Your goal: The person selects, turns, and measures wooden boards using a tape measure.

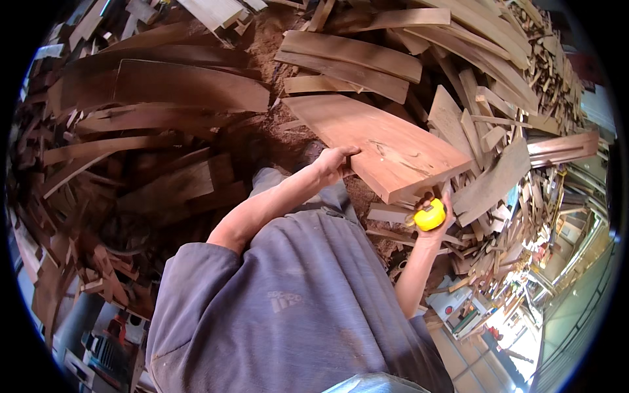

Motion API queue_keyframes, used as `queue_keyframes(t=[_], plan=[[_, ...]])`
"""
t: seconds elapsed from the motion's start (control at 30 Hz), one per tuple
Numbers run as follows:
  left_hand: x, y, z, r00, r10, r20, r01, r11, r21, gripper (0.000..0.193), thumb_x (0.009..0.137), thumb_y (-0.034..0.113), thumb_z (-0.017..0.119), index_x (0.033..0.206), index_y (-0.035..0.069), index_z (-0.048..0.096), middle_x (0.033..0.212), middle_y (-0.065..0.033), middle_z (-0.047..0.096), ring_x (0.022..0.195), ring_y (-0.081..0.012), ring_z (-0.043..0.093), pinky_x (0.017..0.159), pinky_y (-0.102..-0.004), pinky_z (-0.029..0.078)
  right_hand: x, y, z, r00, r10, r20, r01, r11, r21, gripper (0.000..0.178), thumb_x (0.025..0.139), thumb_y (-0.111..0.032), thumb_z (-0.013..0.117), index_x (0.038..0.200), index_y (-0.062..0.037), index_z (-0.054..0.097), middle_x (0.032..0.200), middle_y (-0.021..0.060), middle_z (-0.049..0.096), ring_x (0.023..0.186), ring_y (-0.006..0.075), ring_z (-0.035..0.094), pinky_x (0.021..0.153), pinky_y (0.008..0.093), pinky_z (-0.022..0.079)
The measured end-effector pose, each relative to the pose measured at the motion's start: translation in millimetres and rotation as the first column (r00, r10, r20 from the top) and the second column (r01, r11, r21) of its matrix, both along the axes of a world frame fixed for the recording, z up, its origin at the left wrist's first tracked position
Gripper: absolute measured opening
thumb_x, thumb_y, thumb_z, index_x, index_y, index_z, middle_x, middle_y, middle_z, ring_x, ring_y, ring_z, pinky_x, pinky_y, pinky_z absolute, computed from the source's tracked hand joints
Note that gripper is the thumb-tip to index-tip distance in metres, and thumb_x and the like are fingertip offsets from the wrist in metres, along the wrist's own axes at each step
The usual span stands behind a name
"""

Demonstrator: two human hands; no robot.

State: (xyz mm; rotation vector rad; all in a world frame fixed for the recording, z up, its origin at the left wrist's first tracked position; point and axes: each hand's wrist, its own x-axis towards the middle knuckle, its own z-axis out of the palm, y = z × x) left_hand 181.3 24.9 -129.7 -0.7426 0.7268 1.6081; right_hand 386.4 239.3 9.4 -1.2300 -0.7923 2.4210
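Observation:
A broad reddish-brown wooden board [386, 141] is held up in front of me, tilted, with a dark crack and knot marks in its upper face. My left hand [336, 162] is closed on its near left edge, thumb on top and the other fingers hidden beneath. At the board's right end, my right hand [445, 213] is wrapped round a yellow tape measure [430, 215]. The fingers of this hand are partly hidden behind the tape measure and the board's end; whether they also touch the wood I cannot tell.
Piles of loose planks and offcuts surround me. Long dark boards [190, 85] lie at the left, paler planks [354, 56] beyond the held board. Sawdust [268, 59] covers a strip of floor between them. A machine [458, 308] stands at the lower right.

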Motion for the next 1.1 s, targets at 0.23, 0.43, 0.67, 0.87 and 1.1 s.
queue_keyframes(t=[0.23,0.43,0.67,0.87,1.1], plan=[[4,-5,-1,1.0,-0.024,-0.01,0.024,0.999,0.022,0.023,0.097,0.017,0.068,0.114,0.002,0.071,0.11,-0.0093,0.072,0.097,-0.0203,0.071,0.091,-0.0373,0.06,-31,41,17,0.993,-0.004,0.122,-0.023,0.973,0.228,0.041,0.095,-0.048,0.07,0.112,-0.0123,0.056,0.082,0.0068,0.067,0.064,0.0195,0.069,0.056,0.0362,0.06],[0,-3,10,0.997,0.078,-0.014,-0.078,0.997,0.025,0.025,0.097,0.016,0.068,0.117,0.001,0.068,0.108,-0.0105,0.07,0.096,-0.0218,0.071,0.088,-0.0377,0.062,-39,92,3,0.92,0.043,0.39,-0.205,0.901,0.384,0.04,0.093,-0.04,0.073,0.118,-0.0101,0.063,0.092,0.0045,0.068,0.076,0.0174,0.069,0.061,0.0337,0.056],[-32,4,33,0.951,0.3,0.072,-0.307,0.946,0.105,0.021,0.099,0.016,0.061,0.113,0.001,0.063,0.113,-0.0139,0.067,0.098,-0.0259,0.069,0.083,-0.0371,0.062,-107,140,-4,0.931,0.041,0.363,-0.25,0.796,0.552,0.042,0.09,-0.031,0.076,0.122,-0.0092,0.06,0.103,0.0053,0.069,0.08,0.0212,0.068,0.065,0.0344,0.057],[-21,-9,19,0.895,0.427,-0.133,-0.382,0.885,0.266,0.029,0.098,0.009,0.059,0.123,-0.003,0.054,0.128,-0.019,0.06,0.106,-0.0285,0.068,0.082,-0.039,0.062,-185,167,-2,0.914,0.109,0.391,-0.328,0.765,0.554,0.033,0.093,-0.033,0.076,0.113,-0.0107,0.063,0.091,0.0039,0.068,0.074,0.0199,0.067,0.061,0.0349,0.057],[20,-26,-29,0.925,-0.184,-0.332,0.208,0.977,0.037,0.011,0.093,0.008,0.067,0.099,0.005,0.059,0.096,-0.0054,0.06,0.081,-0.0156,0.069,0.069,-0.0304,0.059,-274,175,3,0.917,0.073,0.392,-0.32,0.721,0.614,0.046,0.09,-0.035,0.081,0.117,-0.0026,0.064,0.103,0.0087,0.068,0.085,0.0208,0.067,0.076,0.0377,0.057]])
